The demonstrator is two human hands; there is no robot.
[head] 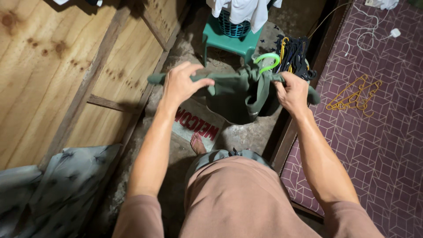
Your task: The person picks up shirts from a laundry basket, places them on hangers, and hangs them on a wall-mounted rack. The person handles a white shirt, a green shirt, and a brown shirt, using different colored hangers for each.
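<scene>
A dark green garment (235, 94) hangs in front of me on a light green plastic hanger (267, 59), whose hook sticks up above the cloth. My left hand (181, 83) pinches the garment's left shoulder and stretches it sideways. My right hand (291, 91) grips the cloth at the right shoulder, just below the hanger's hook. The body of the garment droops between my two hands.
A teal plastic stool (229, 40) carries a blue basket (233, 27) of white laundry. Several dark hangers (294, 53) lie in a pile beside it. Yellow hangers (352, 94) rest on the maroon patterned floor mat (379, 141). A wooden wall (61, 75) stands at left, a doormat (196, 125) below.
</scene>
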